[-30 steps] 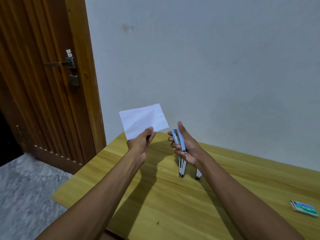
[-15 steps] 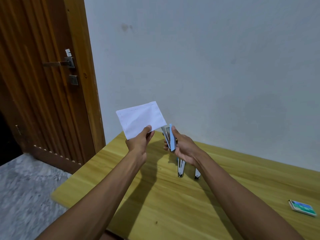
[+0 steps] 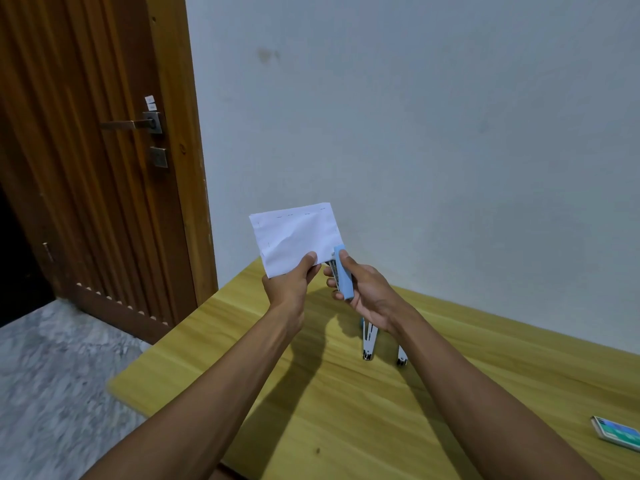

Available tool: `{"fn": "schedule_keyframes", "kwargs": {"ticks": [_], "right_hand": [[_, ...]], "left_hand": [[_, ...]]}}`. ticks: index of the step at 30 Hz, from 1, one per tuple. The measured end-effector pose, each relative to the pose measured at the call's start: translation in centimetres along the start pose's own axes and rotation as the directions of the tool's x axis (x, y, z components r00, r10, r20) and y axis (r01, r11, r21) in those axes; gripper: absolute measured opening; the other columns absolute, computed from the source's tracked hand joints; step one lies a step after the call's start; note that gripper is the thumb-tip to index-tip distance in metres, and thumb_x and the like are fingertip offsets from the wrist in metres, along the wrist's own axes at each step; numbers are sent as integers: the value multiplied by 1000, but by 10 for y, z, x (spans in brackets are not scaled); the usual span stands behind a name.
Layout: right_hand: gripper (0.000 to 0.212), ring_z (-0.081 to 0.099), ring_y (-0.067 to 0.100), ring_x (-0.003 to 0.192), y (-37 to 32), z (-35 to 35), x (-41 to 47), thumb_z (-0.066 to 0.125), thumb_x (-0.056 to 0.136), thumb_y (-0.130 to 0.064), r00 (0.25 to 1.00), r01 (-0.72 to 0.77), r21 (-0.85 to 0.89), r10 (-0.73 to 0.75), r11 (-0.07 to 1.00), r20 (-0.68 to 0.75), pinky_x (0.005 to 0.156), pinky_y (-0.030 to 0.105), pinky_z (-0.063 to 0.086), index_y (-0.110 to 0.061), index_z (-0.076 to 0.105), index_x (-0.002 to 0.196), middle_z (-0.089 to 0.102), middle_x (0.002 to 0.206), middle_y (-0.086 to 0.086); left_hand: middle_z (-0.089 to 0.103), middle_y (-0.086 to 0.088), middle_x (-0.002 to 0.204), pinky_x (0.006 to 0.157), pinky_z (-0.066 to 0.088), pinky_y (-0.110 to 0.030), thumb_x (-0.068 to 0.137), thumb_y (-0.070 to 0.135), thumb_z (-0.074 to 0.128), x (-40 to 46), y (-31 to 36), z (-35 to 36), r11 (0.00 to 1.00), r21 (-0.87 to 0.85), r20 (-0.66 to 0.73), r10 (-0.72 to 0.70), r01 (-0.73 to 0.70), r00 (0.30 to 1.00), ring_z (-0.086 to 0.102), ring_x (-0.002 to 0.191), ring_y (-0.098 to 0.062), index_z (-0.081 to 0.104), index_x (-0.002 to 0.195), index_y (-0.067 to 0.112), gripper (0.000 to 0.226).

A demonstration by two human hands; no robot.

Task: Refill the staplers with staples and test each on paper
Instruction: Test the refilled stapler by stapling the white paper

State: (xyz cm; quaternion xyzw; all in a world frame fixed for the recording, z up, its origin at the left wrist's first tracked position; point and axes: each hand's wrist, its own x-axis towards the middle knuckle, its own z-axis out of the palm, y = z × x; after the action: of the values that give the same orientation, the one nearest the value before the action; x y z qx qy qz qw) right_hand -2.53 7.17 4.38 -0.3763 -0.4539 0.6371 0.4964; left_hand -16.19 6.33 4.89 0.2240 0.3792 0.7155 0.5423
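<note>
While the left hand [image 3: 292,280] pinches a folded white sheet of paper [image 3: 294,237] by its lower edge, thumb on the near face and fingers behind, the right hand [image 3: 363,292] curls round a pale blue stapler [image 3: 343,273] and brings its metal mouth to the sheet's lower right corner. The paper is thin and matte, a tilted rectangle with a soft crease across it and a row of tiny dark marks along its top edge, which may be staples. The stapler has a smooth plastic top, boxy and rounded at the end, with a bright steel magazine showing beneath; the thumb lies on the blue top and the fingers wrap under. Whether the corner sits fully between its jaws I cannot tell.

Both are held up in the air above a wooden table [image 3: 311,410], a yellowish top with long straight grain and a rounded near corner. On it, partly behind the right wrist, lie two more staplers [image 3: 367,342] with shiny chrome noses pointing this way. Near the right edge sits a small flat box of staples [image 3: 618,433] with a green and blue label. Behind stands a plain, slightly smudged pale wall [image 3: 450,133]; to the left a ribbed brown wooden door [image 3: 86,168] with a metal lever handle [image 3: 133,123], and a grey mottled stone floor [image 3: 52,375].
</note>
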Motion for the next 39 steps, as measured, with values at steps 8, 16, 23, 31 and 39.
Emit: {"fn": "schedule_keyframes", "kwargs": {"ticks": [8, 16, 23, 31, 39], "right_hand": [[32, 45, 9, 58, 4, 8, 3, 59, 96, -34, 984, 147, -124, -157, 981, -81, 41, 19, 28, -2, 63, 99, 61, 82, 3], [32, 36, 12, 53, 5, 4, 6, 51, 97, -44, 996, 81, 97, -77, 992, -46, 46, 27, 31, -13, 52, 105, 51, 74, 0], [35, 42, 10, 49, 1, 3, 16, 82, 79, -21, 938, 128, -67, -142, 990, -315, 56, 27, 52, -5, 62, 103, 52, 71, 4], [33, 51, 16, 57, 5, 13, 26, 77, 83, -15, 910, 122, -329, -238, 936, -340, 49, 22, 47, -6, 56, 107, 54, 87, 6], [25, 55, 11, 54, 14, 30, 31, 76, 82, -12, 921, 15, -269, -118, 963, -371, 48, 26, 51, -9, 56, 97, 55, 81, 4]], "left_hand": [[73, -3, 98, 76, 60, -26, 77, -2, 78, 2, -2, -1, 999, -22, 18, -29, 29, 999, 73, 69, -11, 67, 105, 7, 32], [72, 1, 99, 88, 57, -33, 77, -1, 78, 5, 1, -4, 998, -43, 40, -33, 35, 999, 73, 69, -9, 66, 109, 9, 35], [74, -2, 99, 86, 58, -30, 76, 0, 79, 10, -1, -9, 996, -20, 42, -81, 81, 996, 74, 71, -13, 67, 111, 6, 38], [73, -13, 104, 76, 60, -24, 76, 3, 80, 26, 10, -31, 994, 32, 10, -107, 107, 994, 73, 80, -17, 66, 105, -6, 34], [73, -13, 102, 75, 62, -29, 74, -3, 79, 39, 25, -62, 985, 132, 21, -115, 112, 993, 72, 91, -26, 67, 97, -1, 26]]}}
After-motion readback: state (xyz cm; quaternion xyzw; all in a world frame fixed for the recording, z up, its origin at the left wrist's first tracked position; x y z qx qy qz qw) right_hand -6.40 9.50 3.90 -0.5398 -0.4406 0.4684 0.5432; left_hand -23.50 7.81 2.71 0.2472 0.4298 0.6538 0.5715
